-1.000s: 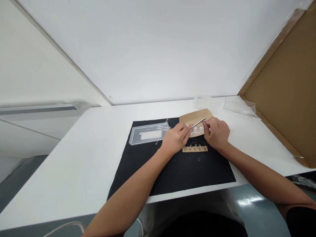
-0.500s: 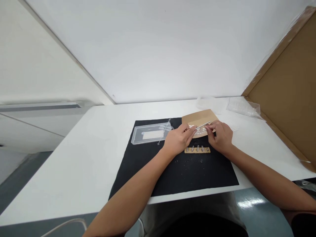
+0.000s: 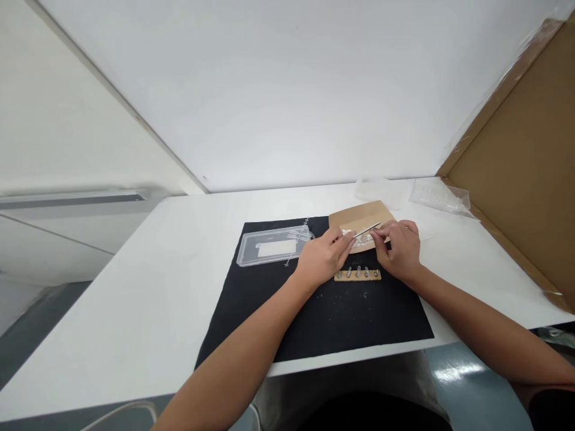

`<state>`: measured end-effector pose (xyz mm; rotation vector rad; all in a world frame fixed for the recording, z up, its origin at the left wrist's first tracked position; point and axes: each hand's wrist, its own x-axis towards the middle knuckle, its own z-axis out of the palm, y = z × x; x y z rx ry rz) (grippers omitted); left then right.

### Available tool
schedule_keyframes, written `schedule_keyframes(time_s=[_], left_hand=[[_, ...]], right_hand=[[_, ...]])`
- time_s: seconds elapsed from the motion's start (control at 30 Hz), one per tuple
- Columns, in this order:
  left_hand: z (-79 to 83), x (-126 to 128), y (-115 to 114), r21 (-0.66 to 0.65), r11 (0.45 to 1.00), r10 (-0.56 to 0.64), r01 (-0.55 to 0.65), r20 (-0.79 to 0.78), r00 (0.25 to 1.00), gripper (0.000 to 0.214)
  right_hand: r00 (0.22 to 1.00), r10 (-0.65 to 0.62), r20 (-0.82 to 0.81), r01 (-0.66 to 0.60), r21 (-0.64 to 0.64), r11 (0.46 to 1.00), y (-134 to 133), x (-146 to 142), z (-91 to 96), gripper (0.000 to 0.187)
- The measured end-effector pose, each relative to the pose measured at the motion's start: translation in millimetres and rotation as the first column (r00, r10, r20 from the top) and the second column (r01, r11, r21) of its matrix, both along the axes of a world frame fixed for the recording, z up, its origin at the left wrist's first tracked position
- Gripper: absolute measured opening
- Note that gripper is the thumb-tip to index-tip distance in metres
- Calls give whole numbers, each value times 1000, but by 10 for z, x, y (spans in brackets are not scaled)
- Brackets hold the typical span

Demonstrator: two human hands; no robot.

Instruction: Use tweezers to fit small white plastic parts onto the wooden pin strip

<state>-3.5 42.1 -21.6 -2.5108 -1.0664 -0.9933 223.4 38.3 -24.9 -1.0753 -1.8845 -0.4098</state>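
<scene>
My left hand (image 3: 322,254) is closed around a thin, pointed metallic stick (image 3: 368,229), which slants up to the right. Close by on the right, my right hand (image 3: 401,248) has thumb and forefinger pinched together near the stick's tip; whatever sits between them is too small to name. Beneath both hands lies a sheet of brown card (image 3: 362,215) with many small white pieces (image 3: 365,239) on it. Just below the hands, a narrow wooden strip (image 3: 358,276) bears several short clear pegs standing up.
A shallow clear plastic tray (image 3: 249,254) holds a pale rectangular piece on the black mat (image 3: 314,332). Clear plastic packaging (image 3: 442,196) lies at the back right of the white table (image 3: 148,287). A large cardboard panel (image 3: 516,161) stands at the right.
The view has shifted slightly. Both hands keep nearly the same place and grip, with the right fingertips still close to the stick's tip.
</scene>
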Motion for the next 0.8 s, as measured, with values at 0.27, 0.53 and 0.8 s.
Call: schedule_keyframes(time_s=[0.27,0.53,0.8], left_hand=[[17,18,-4,3,1000,15,-15,-7,1000,27],[-14,23,-5,2,1000,-17,17,13,1000,33],[-60,1,14,45,998,-35,37,-44,998,37]], right_hand=[[1000,11,-6,-11,-16,1000,9,0,-7,14],[1000,3,-19,-4,-56,998,24,6,4,16],[999,-47,-23,43,-146,988,39,31,-19,20]])
